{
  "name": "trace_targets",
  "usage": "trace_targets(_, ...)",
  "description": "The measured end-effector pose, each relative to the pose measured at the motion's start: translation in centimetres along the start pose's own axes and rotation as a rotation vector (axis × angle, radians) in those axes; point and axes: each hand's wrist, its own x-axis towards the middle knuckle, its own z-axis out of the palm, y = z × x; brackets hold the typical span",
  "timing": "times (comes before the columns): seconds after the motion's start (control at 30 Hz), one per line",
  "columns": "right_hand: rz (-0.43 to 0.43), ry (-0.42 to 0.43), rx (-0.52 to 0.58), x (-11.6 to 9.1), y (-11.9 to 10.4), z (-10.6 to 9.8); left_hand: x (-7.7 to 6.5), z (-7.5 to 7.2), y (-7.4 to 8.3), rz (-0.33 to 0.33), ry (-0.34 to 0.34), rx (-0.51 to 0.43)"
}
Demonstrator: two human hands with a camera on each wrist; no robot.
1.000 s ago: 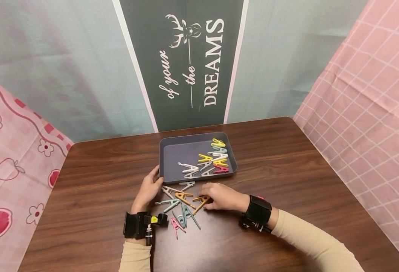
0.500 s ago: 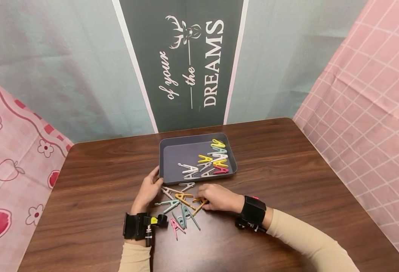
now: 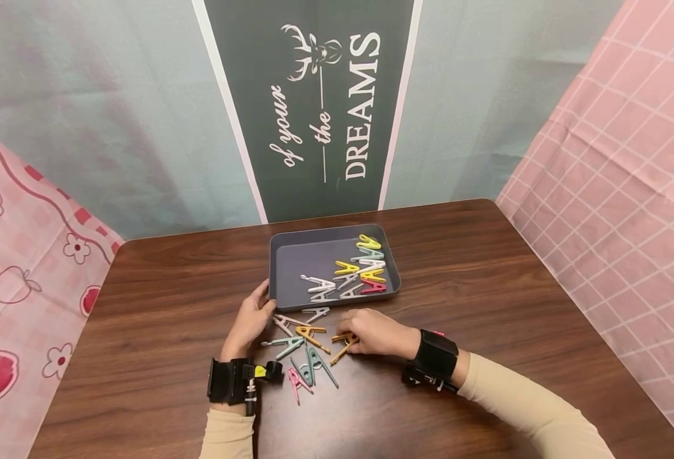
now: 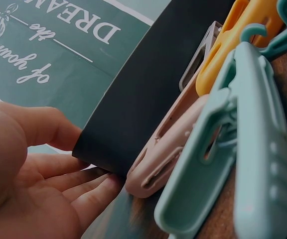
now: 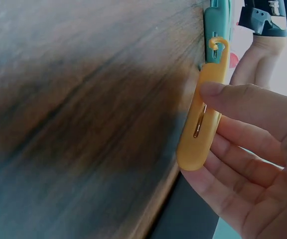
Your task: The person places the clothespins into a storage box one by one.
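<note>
My left hand (image 3: pixel 249 324) grips the near left corner of a dark grey tray (image 3: pixel 305 252), thumb and fingers on either side of its wall in the left wrist view. Just outside the tray's near side, my right hand (image 3: pixel 375 333) pinches an orange clothespin (image 5: pixel 199 132), thumb on its upper face and fingers beneath. To the left of it on the table lie several loose clothespins: a second orange one (image 3: pixel 309 330), a mint one (image 3: pixel 287 345), a pale pinkish one (image 4: pixel 163 149), a green one (image 3: pixel 317 364) and a pink one (image 3: pixel 298 382).
Inside the tray, several clothespins in yellow, white, grey, green and red (image 3: pixel 374 285) gather along the right and near sides. A grey clothespin (image 3: pixel 316 313) lies against the tray's near wall. The wooden table (image 3: pixel 159 331) backs onto a hanging cloth (image 3: pixel 457 115).
My right hand and the orange clothespin have shifted slightly to the right, away from the loose clothespins. The left hand and the tray stay in place.
</note>
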Motion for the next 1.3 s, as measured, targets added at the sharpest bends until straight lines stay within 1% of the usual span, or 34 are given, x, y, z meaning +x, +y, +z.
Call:
trace_targets(0.27,-0.003,0.03,0.04,-0.8,0.0,-1.0,0.0,0.1,0.1,0.022,0.02,0.013)
trace_targets(0.5,-0.019,0.06,0.055,-0.7,0.1,-1.5,0.2,0.1,-0.1,0.001,0.018,0.005)
trace_targets(0.77,-0.03,0.045,0.044,0.1,-0.1,-2.8,0.2,0.1,-0.1,-0.008,0.018,0.014)
trace_targets(1.0,-0.038,0.023,0.068,0.9,-0.1,-3.6,0.2,0.2,0.0,-0.003,0.025,0.009)
trace_targets(1.17,-0.018,0.027,0.092,1.4,0.0,-4.1,0.2,0.1,-0.1,-0.002,0.022,0.004)
trace_targets(1.3,-0.02,0.038,0.093,1.8,0.1,-4.6,0.3,0.1,-0.1,-0.002,0.021,0.003)
